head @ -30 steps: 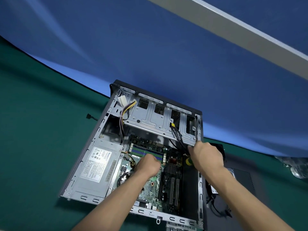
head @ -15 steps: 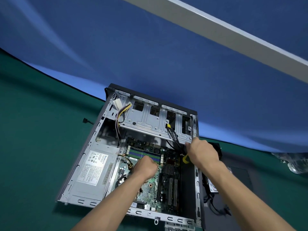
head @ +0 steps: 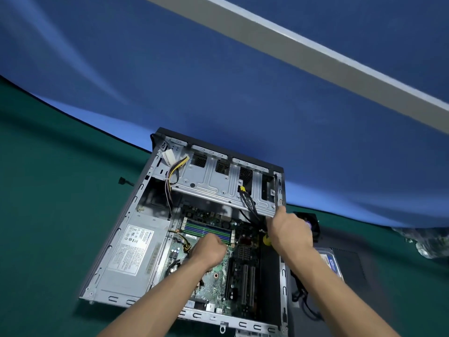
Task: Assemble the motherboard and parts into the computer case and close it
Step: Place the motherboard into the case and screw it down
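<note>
— Cables are the worry. The black cables drop from the drive cage right where the right hand works, at the far right corner of the motherboard. One could get snagged or pinched under a part.

— What is that hand doing?

— Its fingers are curled down around something with a yellow end, probably a screwdriver handle, though the tool itself is mostly hidden. A slip there could drag the tip across the board's traces.

— And the other hand?

— The left hand is closed into a loose fist, knuckles resting on the board just beside the memory slots. Whether it pinches a screw cannot be told. Leaning too hard could flex the board; a dropped screw could vanish among the components.

— Where is the board itself?

— Lying flat inside the open computer case, which lies on its side. The power supply sits in the left of the case, and its yellow wires hang loose over the cage, free to fall into the work.

— The surface?

— A dark green table. To the right of the case lie a dark panel, a drive with a blue label and a small fan; a small black connector lies well apart on the left.

— The room?

— A blue backdrop rises behind the table, crossed by a grey beam.
</note>
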Demonstrator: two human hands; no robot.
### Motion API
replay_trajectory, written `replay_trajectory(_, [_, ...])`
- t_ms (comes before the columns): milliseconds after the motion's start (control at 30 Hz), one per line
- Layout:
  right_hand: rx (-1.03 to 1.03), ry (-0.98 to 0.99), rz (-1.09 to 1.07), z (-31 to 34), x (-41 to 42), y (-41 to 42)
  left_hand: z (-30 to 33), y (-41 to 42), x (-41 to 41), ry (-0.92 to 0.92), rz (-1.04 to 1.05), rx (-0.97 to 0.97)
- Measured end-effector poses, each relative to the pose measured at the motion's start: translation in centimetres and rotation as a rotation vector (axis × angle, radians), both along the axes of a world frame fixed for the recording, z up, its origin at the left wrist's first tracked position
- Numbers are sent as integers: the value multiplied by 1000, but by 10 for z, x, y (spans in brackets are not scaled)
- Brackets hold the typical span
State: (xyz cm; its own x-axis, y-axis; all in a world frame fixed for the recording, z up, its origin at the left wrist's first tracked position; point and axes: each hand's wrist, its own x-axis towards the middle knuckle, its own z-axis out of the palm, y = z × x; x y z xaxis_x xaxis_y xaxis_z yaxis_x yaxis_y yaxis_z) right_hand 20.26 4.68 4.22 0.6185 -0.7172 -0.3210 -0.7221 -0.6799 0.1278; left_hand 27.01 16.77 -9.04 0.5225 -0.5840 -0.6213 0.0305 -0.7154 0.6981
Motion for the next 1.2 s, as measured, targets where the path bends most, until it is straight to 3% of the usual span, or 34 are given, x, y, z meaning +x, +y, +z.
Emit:
replay_trajectory(100, [158,-8,-36,2,3,3,1,1,0,6,-8,3])
replay_trajectory(233, [100,43,-17,3,3,4,2,1,-1,6,-17,7])
replay_trajectory(367, [276,10,-70,9,2,-1,2,2,-1,11,-29,0])
replay_trajectory(500, [156,-36,-80,7,-2,-1,2,1,-1,34,-5,-16])
replay_trajectory(600, [219,-50,-87,6,-1,2,3,2,0,53,9,-27])
replay_trajectory(733, [81,-13,-48,5,-3,3,3,2,-1,46,13,-17])
replay_trajectory(867, [192,11,-15,6,-1,6,4,2,0,53,14,-13])
replay_trajectory(1033, [129,-49,-84,3,-7,12,4,3,0,56,16,-31])
replay_trajectory(1200, [91,-11,9,4,-7,11,4,1,0,29,5,-18])
